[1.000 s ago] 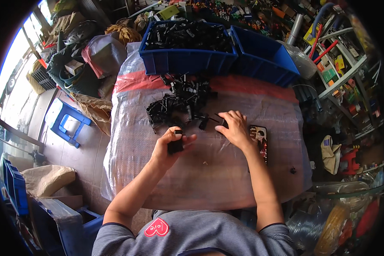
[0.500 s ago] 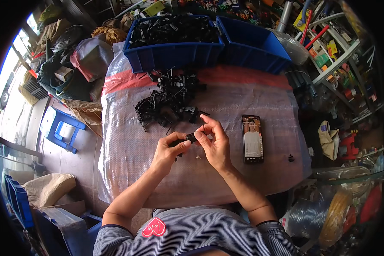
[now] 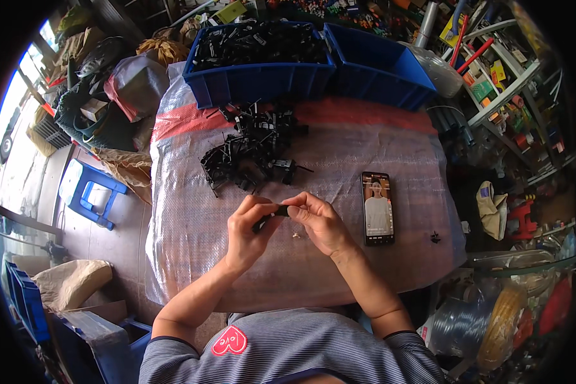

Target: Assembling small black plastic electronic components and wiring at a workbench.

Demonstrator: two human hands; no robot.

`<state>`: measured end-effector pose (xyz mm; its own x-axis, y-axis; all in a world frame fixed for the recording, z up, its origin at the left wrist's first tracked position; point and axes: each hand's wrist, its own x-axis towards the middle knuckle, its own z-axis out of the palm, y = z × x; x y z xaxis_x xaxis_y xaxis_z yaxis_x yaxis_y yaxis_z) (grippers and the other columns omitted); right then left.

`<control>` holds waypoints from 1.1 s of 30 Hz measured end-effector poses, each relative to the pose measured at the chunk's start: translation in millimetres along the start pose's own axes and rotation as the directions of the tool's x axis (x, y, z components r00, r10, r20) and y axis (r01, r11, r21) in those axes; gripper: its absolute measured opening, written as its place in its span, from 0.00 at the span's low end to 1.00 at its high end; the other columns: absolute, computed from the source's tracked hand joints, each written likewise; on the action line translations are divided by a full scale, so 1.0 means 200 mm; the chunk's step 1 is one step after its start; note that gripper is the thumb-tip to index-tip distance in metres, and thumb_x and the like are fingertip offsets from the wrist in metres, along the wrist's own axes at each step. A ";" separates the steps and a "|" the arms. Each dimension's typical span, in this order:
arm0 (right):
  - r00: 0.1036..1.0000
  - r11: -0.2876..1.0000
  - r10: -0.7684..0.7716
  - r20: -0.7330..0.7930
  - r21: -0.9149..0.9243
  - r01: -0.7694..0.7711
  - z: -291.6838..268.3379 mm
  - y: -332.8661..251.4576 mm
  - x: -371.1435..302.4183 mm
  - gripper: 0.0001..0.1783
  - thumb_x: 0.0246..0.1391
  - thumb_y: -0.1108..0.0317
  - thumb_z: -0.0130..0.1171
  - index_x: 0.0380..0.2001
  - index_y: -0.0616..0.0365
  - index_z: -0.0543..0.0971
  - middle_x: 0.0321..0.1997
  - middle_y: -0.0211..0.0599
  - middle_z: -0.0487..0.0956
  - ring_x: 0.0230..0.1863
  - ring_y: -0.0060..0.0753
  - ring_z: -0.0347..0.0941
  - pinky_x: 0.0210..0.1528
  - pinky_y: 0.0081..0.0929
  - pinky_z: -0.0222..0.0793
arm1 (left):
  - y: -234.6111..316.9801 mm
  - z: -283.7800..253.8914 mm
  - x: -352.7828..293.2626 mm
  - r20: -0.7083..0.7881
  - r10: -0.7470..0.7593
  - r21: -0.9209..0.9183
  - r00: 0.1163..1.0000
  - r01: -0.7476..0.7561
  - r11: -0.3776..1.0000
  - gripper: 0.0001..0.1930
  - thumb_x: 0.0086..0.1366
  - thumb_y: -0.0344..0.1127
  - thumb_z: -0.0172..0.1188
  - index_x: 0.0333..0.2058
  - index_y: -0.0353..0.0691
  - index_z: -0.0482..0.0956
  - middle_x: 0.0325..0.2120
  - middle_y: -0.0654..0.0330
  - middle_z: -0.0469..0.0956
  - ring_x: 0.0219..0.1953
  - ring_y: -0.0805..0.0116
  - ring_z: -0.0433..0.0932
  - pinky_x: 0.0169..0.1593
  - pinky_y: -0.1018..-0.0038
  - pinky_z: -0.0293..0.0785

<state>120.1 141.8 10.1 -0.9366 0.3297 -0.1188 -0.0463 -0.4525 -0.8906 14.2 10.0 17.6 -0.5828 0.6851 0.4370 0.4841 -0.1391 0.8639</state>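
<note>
One black part (image 3: 281, 210), head view, held above the sheet (image 3: 294, 275): left hand (image 3: 248, 230) curled round it, right hand (image 3: 320, 224) pinching its end. White lettering on red heart patch (image 3: 229, 340); phone (image 3: 379, 217) text too small to read. Right forefinger, raised half a second ago, now folded down.

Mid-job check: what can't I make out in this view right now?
All in the head view:
- Black part: its full shape, mostly covered by the fingers of the left hand and right hand.
- Pile: single pieces, tangled and overlapping.
- Left bin: its floor, buried under black pieces.
- Dark bit right of the phone: too small to identify.
</note>
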 end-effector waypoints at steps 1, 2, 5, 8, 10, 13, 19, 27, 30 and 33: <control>1.000 1.000 0.001 0.001 0.001 -0.001 0.00 0.00 0.00 0.10 0.53 0.68 0.54 0.38 0.60 0.73 0.35 0.27 0.73 0.38 0.14 0.65 0.45 0.14 0.59 | 0.01 0.00 0.00 0.001 0.089 0.082 0.996 -0.089 0.993 0.10 0.47 0.21 0.62 0.31 0.32 0.76 0.29 0.57 0.72 0.27 0.70 0.74 0.30 0.79 0.71; 1.000 0.999 0.006 0.008 0.048 -0.007 0.00 0.00 0.00 0.09 0.53 0.69 0.54 0.37 0.60 0.73 0.35 0.27 0.73 0.38 0.15 0.65 0.45 0.15 0.59 | 0.00 0.00 0.00 0.009 0.132 0.121 0.991 -0.132 0.984 0.10 0.47 0.19 0.61 0.31 0.32 0.76 0.29 0.56 0.72 0.28 0.66 0.75 0.30 0.77 0.73; 0.999 0.989 0.010 0.036 0.145 -0.015 0.00 0.03 0.00 0.08 0.53 0.70 0.54 0.36 0.60 0.74 0.34 0.28 0.74 0.37 0.15 0.66 0.44 0.14 0.58 | 0.01 -0.01 0.00 0.022 0.195 0.192 0.981 -0.195 0.962 0.10 0.46 0.19 0.61 0.31 0.32 0.76 0.29 0.55 0.72 0.27 0.66 0.75 0.30 0.77 0.74; 0.996 0.963 0.045 0.081 0.263 -0.065 -0.02 0.06 0.00 0.06 0.52 0.71 0.54 0.34 0.59 0.74 0.33 0.28 0.75 0.36 0.16 0.66 0.43 0.14 0.58 | 0.02 0.00 -0.01 0.031 0.165 0.192 0.986 -0.168 0.967 0.10 0.47 0.20 0.61 0.31 0.32 0.75 0.29 0.55 0.72 0.27 0.65 0.75 0.29 0.77 0.73; 0.991 0.937 0.082 0.108 0.330 -0.113 -0.02 0.08 0.00 0.05 0.52 0.71 0.55 0.33 0.58 0.74 0.33 0.28 0.75 0.37 0.17 0.66 0.43 0.16 0.59 | 0.02 0.00 -0.01 0.026 0.137 0.178 0.990 -0.139 0.974 0.10 0.47 0.20 0.61 0.31 0.32 0.75 0.29 0.55 0.72 0.27 0.65 0.75 0.29 0.77 0.73; 0.998 0.932 0.053 0.042 0.356 -0.064 0.00 0.12 0.00 0.05 0.52 0.72 0.54 0.33 0.58 0.74 0.32 0.28 0.74 0.36 0.17 0.66 0.42 0.15 0.59 | 0.02 0.00 -0.03 0.012 0.094 0.163 0.995 -0.095 0.982 0.10 0.47 0.20 0.60 0.31 0.32 0.75 0.28 0.55 0.72 0.26 0.65 0.76 0.29 0.77 0.73; 0.998 0.957 0.031 0.047 0.289 -0.043 0.00 0.08 0.00 0.05 0.53 0.69 0.54 0.33 0.57 0.74 0.30 0.25 0.74 0.34 0.16 0.65 0.40 0.14 0.59 | 0.04 0.00 0.00 0.012 0.159 0.170 0.987 -0.159 0.973 0.10 0.47 0.20 0.61 0.31 0.32 0.75 0.28 0.55 0.72 0.27 0.65 0.76 0.29 0.77 0.73; 0.997 0.998 0.064 0.031 -0.023 -0.063 0.04 -0.07 -0.04 0.07 0.57 0.67 0.49 0.37 0.57 0.73 0.29 0.22 0.72 0.29 0.11 0.63 0.32 0.12 0.58 | 0.02 -0.06 0.03 0.056 0.119 0.029 0.991 -0.120 0.992 0.10 0.46 0.24 0.63 0.31 0.35 0.75 0.27 0.59 0.71 0.27 0.68 0.72 0.29 0.76 0.69; 0.977 0.837 -0.136 0.162 -0.509 0.201 0.03 -0.16 -0.07 0.17 0.51 0.70 0.54 0.46 0.61 0.70 0.40 0.32 0.74 0.37 0.22 0.67 0.41 0.23 0.64 | -0.02 -0.09 0.04 0.136 -0.440 -0.427 0.888 0.453 0.783 0.10 0.53 0.34 0.63 0.31 0.36 0.75 0.25 0.67 0.71 0.25 0.79 0.68 0.29 0.84 0.62; 0.914 0.471 -0.246 0.321 -0.785 0.402 0.07 -0.21 -0.09 0.29 0.40 0.74 0.63 0.50 0.63 0.68 0.45 0.38 0.73 0.40 0.34 0.68 0.45 0.29 0.65 | -0.07 -0.08 0.03 0.234 -0.495 -0.541 0.837 0.535 0.649 0.09 0.54 0.35 0.62 0.32 0.38 0.75 0.22 0.68 0.72 0.24 0.81 0.67 0.28 0.85 0.61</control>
<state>133.7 143.9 56.1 -0.9567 0.1467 0.2515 -0.1260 0.5702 -0.8118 -6.0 5.0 13.0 -0.5743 0.8098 -0.1202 -0.3507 -0.1106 0.9299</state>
